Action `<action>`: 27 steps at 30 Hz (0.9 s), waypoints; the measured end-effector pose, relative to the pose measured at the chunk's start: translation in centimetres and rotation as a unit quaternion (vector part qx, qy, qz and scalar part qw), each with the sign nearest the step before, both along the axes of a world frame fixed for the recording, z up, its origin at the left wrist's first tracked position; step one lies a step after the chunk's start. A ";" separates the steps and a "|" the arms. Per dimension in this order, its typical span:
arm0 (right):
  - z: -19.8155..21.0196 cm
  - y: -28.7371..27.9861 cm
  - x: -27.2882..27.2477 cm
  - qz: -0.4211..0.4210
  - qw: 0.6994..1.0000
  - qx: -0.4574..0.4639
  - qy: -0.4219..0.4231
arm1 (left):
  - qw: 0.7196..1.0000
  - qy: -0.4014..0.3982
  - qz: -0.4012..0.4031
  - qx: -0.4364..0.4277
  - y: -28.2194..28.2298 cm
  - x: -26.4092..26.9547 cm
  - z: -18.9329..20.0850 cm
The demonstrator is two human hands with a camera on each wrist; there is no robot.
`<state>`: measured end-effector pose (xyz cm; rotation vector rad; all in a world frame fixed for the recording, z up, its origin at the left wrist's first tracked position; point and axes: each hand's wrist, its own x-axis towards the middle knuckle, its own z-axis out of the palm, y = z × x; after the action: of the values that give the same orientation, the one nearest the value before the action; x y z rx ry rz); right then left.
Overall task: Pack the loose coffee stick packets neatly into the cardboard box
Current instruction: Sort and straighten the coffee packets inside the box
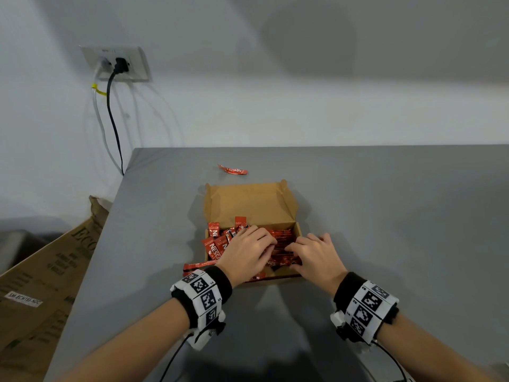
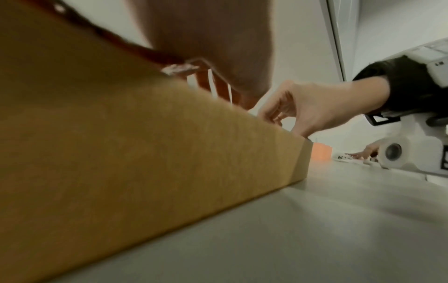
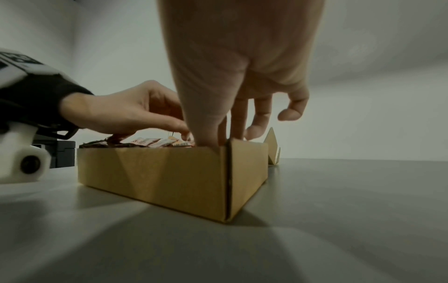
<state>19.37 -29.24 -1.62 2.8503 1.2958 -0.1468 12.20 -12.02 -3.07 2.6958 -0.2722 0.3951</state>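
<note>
An open cardboard box (image 1: 249, 205) sits on the grey table with its lid folded back. It holds a heap of red coffee stick packets (image 1: 217, 245), some standing crooked at the left. My left hand (image 1: 259, 249) and right hand (image 1: 300, 252) both reach into the box, fingers curled down on the packets in the middle. In the right wrist view the left hand (image 3: 135, 113) pinches at the packets (image 3: 155, 142), and the right thumb and fingers (image 3: 211, 134) dip behind the box wall (image 3: 169, 172). One packet (image 1: 197, 266) pokes out left of the box. Another packet (image 1: 232, 170) lies behind it.
The grey table (image 1: 385, 216) ends at a left edge near the box. Flattened brown cardboard (image 1: 41, 271) leans beyond that edge. A wall socket (image 1: 118, 64) with a black cable hangs at the back left.
</note>
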 end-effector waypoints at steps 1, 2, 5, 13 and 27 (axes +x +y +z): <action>-0.1 -0.1 0.0 0.000 1.000 0.004 0.001 | 1.000 0.005 0.008 -0.011 0.1 0.2 0.6; -0.4 -0.2 0.1 0.004 1.000 0.008 -0.005 | 0.999 0.022 0.021 -0.026 0.4 0.3 1.3; -0.1 -0.1 -0.1 0.002 1.000 0.010 0.001 | 0.993 0.091 0.036 -0.071 2.1 0.0 3.4; -0.4 -0.2 -0.2 -0.019 0.999 0.040 -0.016 | 0.953 0.283 -0.064 0.090 4.9 -2.0 3.8; 0.8 -0.1 -0.8 -0.007 0.997 0.077 -0.026 | 0.966 0.039 0.151 -0.208 12.0 -3.8 7.9</action>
<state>18.54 -29.35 -0.82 2.9678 1.3340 0.0302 8.36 -0.06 4.80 2.3277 0.2276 0.3826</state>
